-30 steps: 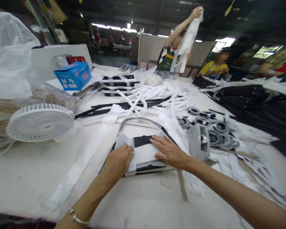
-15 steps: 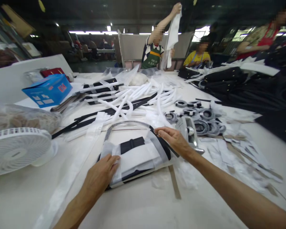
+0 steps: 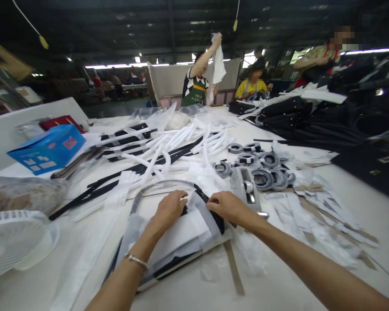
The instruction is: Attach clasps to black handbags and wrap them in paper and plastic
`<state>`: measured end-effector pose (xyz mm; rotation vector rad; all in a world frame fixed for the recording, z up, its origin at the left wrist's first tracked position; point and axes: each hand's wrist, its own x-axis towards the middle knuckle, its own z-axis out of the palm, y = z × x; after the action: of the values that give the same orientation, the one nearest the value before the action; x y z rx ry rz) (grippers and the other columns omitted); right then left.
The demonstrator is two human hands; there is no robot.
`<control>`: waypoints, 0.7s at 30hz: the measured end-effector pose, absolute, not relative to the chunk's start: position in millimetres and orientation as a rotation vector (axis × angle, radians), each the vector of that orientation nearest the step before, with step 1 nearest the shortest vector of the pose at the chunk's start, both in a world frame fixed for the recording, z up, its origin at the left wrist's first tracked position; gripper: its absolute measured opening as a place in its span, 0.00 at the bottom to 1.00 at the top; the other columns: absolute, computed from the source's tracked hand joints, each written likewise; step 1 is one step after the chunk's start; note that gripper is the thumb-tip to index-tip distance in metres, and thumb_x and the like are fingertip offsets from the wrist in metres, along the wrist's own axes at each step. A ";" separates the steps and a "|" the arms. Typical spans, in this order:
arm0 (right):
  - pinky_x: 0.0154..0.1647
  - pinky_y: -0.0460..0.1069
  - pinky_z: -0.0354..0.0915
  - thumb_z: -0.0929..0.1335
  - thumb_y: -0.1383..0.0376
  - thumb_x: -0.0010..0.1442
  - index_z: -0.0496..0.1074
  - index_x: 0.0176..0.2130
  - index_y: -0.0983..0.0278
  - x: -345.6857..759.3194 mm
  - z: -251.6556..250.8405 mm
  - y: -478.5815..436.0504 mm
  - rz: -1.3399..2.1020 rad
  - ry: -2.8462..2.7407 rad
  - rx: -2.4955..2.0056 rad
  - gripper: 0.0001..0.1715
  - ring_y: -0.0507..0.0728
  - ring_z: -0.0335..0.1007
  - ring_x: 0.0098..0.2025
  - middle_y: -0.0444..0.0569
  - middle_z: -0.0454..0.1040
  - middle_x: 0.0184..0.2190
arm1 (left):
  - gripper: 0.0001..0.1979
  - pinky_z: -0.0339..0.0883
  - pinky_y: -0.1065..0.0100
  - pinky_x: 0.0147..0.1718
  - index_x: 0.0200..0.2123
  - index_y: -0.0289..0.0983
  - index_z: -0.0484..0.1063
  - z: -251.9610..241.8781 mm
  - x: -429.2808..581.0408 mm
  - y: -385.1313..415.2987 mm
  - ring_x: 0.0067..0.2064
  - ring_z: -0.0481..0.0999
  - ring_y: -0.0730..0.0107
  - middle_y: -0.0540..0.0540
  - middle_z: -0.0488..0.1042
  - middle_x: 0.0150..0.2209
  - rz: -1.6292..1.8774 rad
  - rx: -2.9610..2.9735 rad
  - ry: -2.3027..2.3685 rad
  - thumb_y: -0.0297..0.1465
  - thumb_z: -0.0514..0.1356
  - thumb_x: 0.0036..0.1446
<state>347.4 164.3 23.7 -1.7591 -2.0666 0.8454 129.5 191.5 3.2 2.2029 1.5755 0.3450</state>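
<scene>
A black handbag [image 3: 173,262] lies on the table in front of me, its front covered with white sheets [image 3: 178,235]. Its arched handle [image 3: 160,185] is wrapped in a greyish clear film. Over the upper part of the bag is my left hand [image 3: 171,208], thumb and fingers a little apart, holding nothing that I can see. My right hand [image 3: 228,208] has its fingertips pinched together at the bag's upper right edge, by a black part near the handle end. The fingers hide exactly what they grip.
Beside my right wrist stands a grey tape dispenser [image 3: 246,188], with several wrapped rings [image 3: 262,179] behind it. White tubes [image 3: 181,140] and black strips [image 3: 106,183] lie further back. A white fan [image 3: 16,242] and blue box [image 3: 48,149] are left. Co-workers [image 3: 194,86] are across the table.
My left hand has left the bag's lower left corner and moved up and right across it, nearer my right hand. My right hand stays at the right edge. The view has shifted.
</scene>
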 end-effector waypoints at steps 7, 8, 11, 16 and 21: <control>0.21 0.44 0.56 0.73 0.56 0.49 0.76 0.28 0.66 336.7 9.0 205.4 1.164 -2.011 -1.845 0.15 0.52 0.68 0.22 0.44 0.71 0.19 | 0.20 0.68 0.66 0.45 0.56 0.38 0.67 -16.4 147.3 214.9 0.45 0.76 0.65 0.44 0.77 0.46 0.418 2.053 1.323 0.34 0.54 0.60; 0.20 0.43 0.56 0.73 0.56 0.49 0.75 0.29 0.65 338.2 9.9 204.6 1.212 -1.984 -1.850 0.15 0.52 0.68 0.21 0.43 0.71 0.19 | 0.21 0.68 0.66 0.47 0.57 0.40 0.66 -15.3 147.3 216.4 0.47 0.75 0.65 0.44 0.75 0.48 0.422 2.053 1.266 0.34 0.56 0.60; 0.18 0.43 0.57 0.73 0.56 0.48 0.74 0.29 0.65 346.4 16.9 195.5 1.390 -1.932 -1.826 0.15 0.52 0.69 0.20 0.43 0.72 0.20 | 0.20 0.65 0.63 0.52 0.52 0.42 0.71 -12.4 147.5 219.2 0.52 0.71 0.62 0.44 0.72 0.52 0.443 2.104 1.063 0.35 0.63 0.55; 0.18 0.43 0.51 0.74 0.53 0.47 0.74 0.24 0.65 365.8 27.0 169.3 1.521 -1.996 -1.743 0.17 0.49 0.61 0.20 0.41 0.67 0.17 | 0.18 0.60 0.59 0.58 0.47 0.43 0.73 -9.9 150.2 215.4 0.55 0.68 0.61 0.44 0.69 0.54 0.540 2.181 0.876 0.32 0.66 0.52; 0.17 0.43 0.48 0.75 0.52 0.45 0.75 0.25 0.65 369.8 19.4 149.3 1.577 -1.923 -1.741 0.19 0.48 0.56 0.20 0.40 0.66 0.17 | 0.11 0.59 0.59 0.58 0.41 0.44 0.76 3.2 154.8 206.0 0.57 0.66 0.59 0.45 0.69 0.55 0.360 2.192 0.776 0.29 0.65 0.53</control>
<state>369.8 149.3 19.4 -1.7406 -1.9235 1.5770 154.8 206.0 3.2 2.1920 0.7765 0.3598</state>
